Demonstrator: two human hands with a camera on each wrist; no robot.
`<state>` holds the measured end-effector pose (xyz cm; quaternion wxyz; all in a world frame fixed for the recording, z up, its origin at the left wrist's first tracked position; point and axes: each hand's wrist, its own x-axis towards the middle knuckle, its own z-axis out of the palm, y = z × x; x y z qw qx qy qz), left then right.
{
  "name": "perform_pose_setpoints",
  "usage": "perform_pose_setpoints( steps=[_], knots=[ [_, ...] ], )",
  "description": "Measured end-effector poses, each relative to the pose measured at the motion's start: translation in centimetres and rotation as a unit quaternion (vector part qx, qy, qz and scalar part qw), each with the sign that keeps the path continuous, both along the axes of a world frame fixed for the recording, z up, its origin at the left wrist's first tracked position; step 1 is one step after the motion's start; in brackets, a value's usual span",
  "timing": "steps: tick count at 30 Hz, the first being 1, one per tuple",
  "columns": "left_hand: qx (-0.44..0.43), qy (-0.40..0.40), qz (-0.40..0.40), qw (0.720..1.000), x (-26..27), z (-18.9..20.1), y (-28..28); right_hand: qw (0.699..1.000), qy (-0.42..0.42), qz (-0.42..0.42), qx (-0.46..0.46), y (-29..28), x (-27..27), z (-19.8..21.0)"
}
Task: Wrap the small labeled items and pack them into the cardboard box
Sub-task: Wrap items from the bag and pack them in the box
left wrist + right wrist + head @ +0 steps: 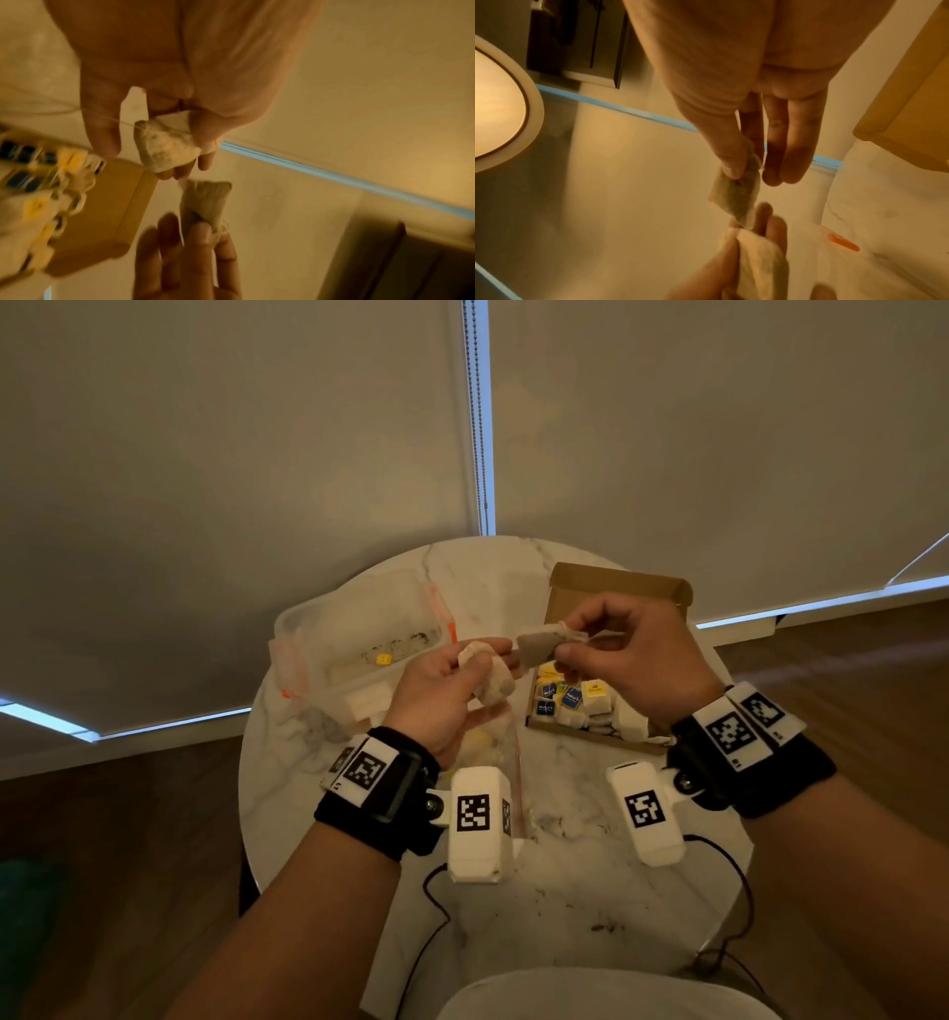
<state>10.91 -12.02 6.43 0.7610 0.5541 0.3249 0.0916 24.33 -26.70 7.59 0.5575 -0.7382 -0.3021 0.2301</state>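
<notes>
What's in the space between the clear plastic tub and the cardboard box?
In the head view, bare marble table lies between clear plastic tub and cardboard box; nearer the camera, both raised hands overlap that gap.

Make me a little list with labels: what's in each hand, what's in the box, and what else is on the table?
left hand: holds a pale tea bag
right hand: pinches a darker tea bag
cardboard box: open, holding blue- and yellow-labeled tea bags
plastic container: clear, orange clips, left of the box
table: round, marble-look, crumbs on it
</notes>
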Motion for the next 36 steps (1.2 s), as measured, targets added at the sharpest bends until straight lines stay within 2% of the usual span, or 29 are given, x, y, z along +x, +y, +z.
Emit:
perform_pose_setpoints(
  steps=[3,7,10,13,16,18,20,24,28,31,36],
  knots=[
    [0.129,-0.007,-0.014,0.992,-0.2,0.1,0.3,0.998,-0.056,0.006,-0.029,-1.0,0.9,0.4],
    [0.219,-0.015,-0.044,0.975,-0.2,0.7,0.5,0.991,-0.11,0.027,-0.069,-1.0,1.8,1.2],
    [0.296,-0.026,-0.103,0.949,-0.1,1.3,0.3,0.979,-0.169,0.058,-0.095,-0.2,1.8,2.1],
    [0.333,-0.044,-0.172,0.926,0.2,2.1,-0.1,0.984,-0.149,0.076,-0.068,1.1,1.0,3.1],
    [0.332,-0.078,-0.162,0.926,0.7,2.0,-0.4,0.988,-0.127,0.083,-0.015,2.0,0.3,3.7],
    [0.3,-0.083,-0.108,0.944,0.8,2.1,-0.6,0.99,-0.122,0.054,0.038,2.1,-0.1,3.3],
    [0.278,-0.094,-0.042,0.955,0.8,2.0,-0.5,0.994,-0.079,0.022,0.075,1.5,-0.5,2.4],
    [0.235,-0.12,0.027,0.964,0.7,2.0,-0.5,0.998,0.008,0.022,0.051,0.6,-1.7,0.6],
    [0.231,-0.129,0.024,0.964,1.0,2.5,-0.7,0.996,0.049,0.039,0.058,1.4,-2.8,-0.2],
    [0.256,-0.116,0.027,0.959,0.9,2.6,-0.5,0.995,0.081,0.014,0.064,1.6,-2.9,-0.6],
    [0.235,-0.104,0.034,0.966,0.4,2.5,0.2,0.987,0.128,-0.012,0.091,1.5,-3.3,-1.1]
  ],
)
